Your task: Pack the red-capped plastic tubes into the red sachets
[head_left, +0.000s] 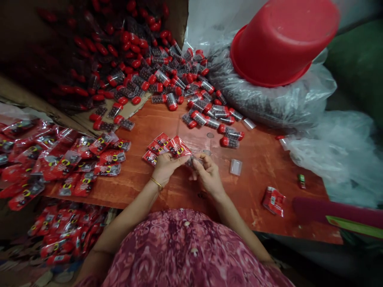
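In front of my body my left hand point(166, 166) is closed, thumb and fingers pinching a small red printed plastic packet point(180, 146). My right hand point(208, 172) is closed at the near right end of the same packet, where something dark shows between the fingertips; the fingers partly hide it. Just left of the packet, flat red packets point(151, 156) lie overlapping on the table by my left fingers. A clear empty plastic tube point(236, 167) lies to the right of my right hand. Beyond the hands are several clear tubes with red caps and dark beads point(229, 142).
A cardboard box point(179, 20) spills a heap of capped tubes onto the orange-brown table point(161, 119). Filled red packets point(68, 159) pile at left. An upturned red bucket point(278, 44) stands on a clear bag point(269, 103). A red packet point(273, 201) lies at right.
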`<state>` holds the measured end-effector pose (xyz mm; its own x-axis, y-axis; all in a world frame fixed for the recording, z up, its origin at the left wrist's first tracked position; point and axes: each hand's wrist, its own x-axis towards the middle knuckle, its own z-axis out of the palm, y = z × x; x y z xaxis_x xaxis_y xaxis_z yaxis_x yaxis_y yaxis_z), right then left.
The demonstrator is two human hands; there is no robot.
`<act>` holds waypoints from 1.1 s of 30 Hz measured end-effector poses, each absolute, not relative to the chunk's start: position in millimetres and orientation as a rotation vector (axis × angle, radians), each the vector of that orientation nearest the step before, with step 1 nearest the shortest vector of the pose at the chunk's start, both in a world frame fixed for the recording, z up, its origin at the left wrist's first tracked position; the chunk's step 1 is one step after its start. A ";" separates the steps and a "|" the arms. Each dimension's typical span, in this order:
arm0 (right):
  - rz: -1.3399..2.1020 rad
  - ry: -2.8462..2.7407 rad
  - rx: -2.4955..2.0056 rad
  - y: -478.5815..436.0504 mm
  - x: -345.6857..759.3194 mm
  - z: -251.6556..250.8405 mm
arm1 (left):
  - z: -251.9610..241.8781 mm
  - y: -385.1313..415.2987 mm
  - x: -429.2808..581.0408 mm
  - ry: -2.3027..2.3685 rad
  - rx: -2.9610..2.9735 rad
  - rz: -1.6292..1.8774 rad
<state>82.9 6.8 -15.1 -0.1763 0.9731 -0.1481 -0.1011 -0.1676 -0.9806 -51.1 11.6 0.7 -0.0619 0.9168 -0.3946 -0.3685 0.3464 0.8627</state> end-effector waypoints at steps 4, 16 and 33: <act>1.422 -1.172 -1.181 8.2 74.4 -19.4 | 0.3 13.7 -47.5 1.133 0.607 1.176; 1.346 -1.185 -1.152 9.0 75.6 -16.1 | 3.7 17.5 -51.9 1.043 0.540 1.238; 1.542 -1.203 -1.053 15.7 57.3 -8.3 | -0.6 5.2 -52.5 0.986 0.389 1.332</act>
<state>57.3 15.7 -8.3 -0.2446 0.9647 -0.0973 -0.1402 -0.1345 -0.9810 -52.5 5.2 -0.6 -0.0725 0.9254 -0.3719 -0.6257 0.2481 0.7395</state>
